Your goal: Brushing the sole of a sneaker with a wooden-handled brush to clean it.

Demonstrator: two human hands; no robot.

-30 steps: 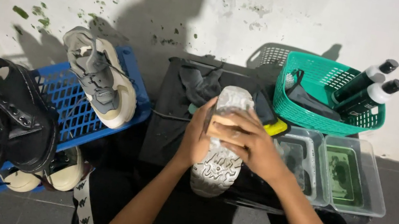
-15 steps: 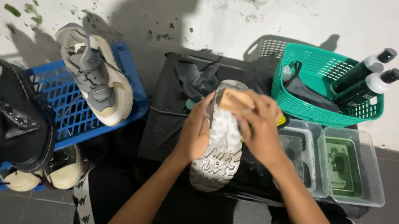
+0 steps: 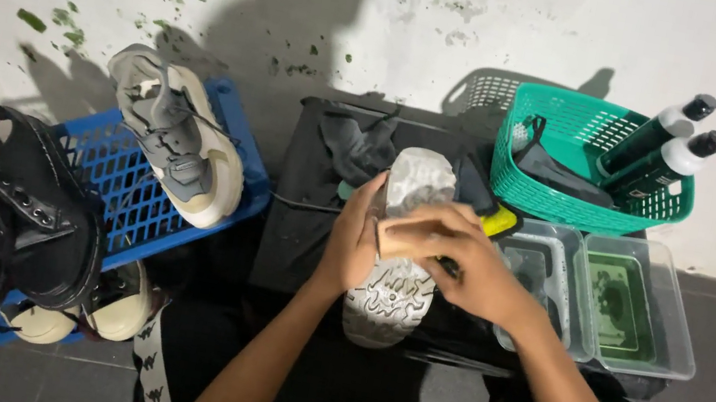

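We find the left hand closed around the side of a pale shoe, held sole-up over the black counter. The right hand grips a tan sponge block and presses it against the sole. A teal basket and clear tubs sit just right; a blue crate of shoes stands left.

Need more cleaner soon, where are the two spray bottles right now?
The two bottles stand tilted in the green basket at upper right, against the wall, behind the clear tubs.
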